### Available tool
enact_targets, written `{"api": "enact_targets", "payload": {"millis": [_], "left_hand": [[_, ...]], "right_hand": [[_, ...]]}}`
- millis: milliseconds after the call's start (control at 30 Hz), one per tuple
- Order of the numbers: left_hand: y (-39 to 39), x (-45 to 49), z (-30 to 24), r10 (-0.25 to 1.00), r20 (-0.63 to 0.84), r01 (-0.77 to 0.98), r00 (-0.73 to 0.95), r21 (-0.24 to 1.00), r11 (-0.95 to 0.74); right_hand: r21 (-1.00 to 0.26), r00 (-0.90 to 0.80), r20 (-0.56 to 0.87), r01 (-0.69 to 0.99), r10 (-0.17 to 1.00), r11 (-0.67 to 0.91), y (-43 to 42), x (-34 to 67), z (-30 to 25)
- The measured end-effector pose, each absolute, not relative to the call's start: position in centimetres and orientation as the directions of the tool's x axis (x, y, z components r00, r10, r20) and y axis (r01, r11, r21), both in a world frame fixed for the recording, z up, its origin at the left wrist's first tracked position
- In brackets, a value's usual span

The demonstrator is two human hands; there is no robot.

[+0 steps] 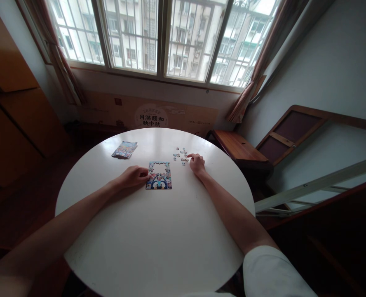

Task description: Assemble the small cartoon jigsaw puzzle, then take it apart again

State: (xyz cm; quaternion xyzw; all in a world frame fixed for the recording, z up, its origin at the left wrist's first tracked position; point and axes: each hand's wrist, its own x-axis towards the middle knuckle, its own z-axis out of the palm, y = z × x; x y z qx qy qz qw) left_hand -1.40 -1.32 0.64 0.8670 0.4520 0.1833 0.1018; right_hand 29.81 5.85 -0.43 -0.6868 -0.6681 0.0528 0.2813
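Observation:
A small colourful jigsaw puzzle (159, 176) lies near the middle of a round white table (155, 239), with an unfilled gap in its upper part. My left hand (133, 176) rests with curled fingers against the puzzle's left edge. My right hand (196, 162) sits to the right of the puzzle, its fingers pinched at several loose puzzle pieces (179, 154) scattered just beyond it. Whether a piece is between those fingers is too small to make out.
A flat printed packet (124, 149) lies on the table's far left. Behind the table is a wide barred window (164, 37) with curtains. A wooden bench (238, 148) stands at the right, a wooden cabinet (12, 115) at the left.

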Motion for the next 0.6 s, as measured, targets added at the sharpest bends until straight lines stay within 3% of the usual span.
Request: {"api": "enact_targets", "payload": {"millis": [600], "left_hand": [[-1.29, -1.33, 0.74, 0.815, 0.230, 0.729, 0.532, 0.366, -0.578]], "right_hand": [[-0.498, 0.129, 0.320, 0.866, 0.939, 0.051, 6.37, 29.97, -0.91]]}}
